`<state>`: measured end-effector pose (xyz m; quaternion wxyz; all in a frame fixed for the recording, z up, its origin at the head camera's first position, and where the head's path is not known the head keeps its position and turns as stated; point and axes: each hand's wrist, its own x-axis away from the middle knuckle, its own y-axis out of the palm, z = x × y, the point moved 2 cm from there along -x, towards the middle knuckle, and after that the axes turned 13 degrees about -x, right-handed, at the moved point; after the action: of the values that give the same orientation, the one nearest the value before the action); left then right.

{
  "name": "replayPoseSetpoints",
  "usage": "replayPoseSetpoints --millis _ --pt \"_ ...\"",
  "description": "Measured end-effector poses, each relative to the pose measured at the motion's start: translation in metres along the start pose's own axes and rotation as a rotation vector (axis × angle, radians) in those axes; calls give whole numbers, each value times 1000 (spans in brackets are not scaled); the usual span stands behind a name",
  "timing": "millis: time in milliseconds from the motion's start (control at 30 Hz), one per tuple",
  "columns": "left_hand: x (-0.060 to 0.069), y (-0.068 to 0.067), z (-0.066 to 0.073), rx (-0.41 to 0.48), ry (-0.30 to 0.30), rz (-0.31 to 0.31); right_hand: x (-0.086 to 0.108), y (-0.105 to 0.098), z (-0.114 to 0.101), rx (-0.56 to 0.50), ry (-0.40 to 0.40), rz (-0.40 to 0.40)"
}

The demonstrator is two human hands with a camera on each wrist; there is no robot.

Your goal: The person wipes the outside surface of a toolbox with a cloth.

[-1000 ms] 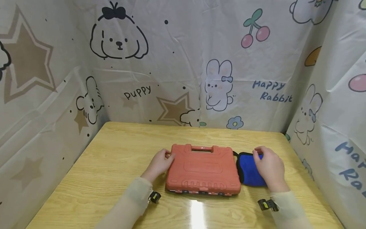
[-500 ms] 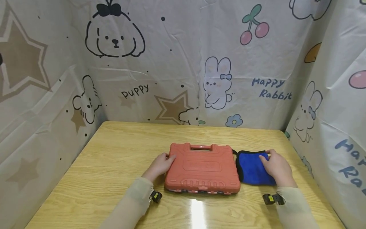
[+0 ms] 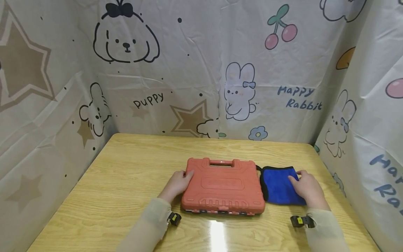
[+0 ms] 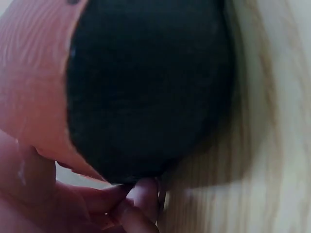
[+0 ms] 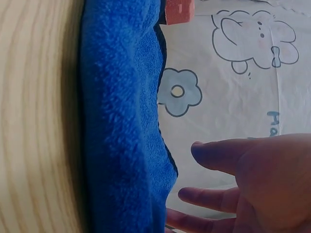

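Note:
A red plastic case (image 3: 223, 183) with a handle slot lies flat on the wooden table. The left hand (image 3: 176, 183) grips its left side, thumb on top; in the left wrist view the left hand's fingers (image 4: 141, 199) curl at the edge beneath the case's dark side (image 4: 146, 87). Against the case's right side lies a blue cloth (image 3: 280, 185) with black trim. At the cloth's right edge is the right hand (image 3: 308, 187). In the right wrist view the right hand (image 5: 262, 179) has its fingers extended beside the blue cloth (image 5: 121, 116), the thumb clear of it.
The wooden table (image 3: 126, 164) extends around the case, with a light reflection in front of it. Patterned fabric (image 3: 189, 70) hangs behind and on both sides of the table. Each wrist carries a small black camera.
The right hand has moved right across the blue cloth to its right edge, uncovering more of it. The left hand stays at the case. The head view has shifted slightly.

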<state>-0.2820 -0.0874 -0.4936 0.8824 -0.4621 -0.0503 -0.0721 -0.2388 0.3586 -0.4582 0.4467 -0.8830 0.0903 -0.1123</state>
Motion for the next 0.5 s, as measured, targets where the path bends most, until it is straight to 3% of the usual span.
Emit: replayPoseSetpoints --millis 500 --pt "0 4 -2 44 -43 2 -4 10 18 36 74 -96"
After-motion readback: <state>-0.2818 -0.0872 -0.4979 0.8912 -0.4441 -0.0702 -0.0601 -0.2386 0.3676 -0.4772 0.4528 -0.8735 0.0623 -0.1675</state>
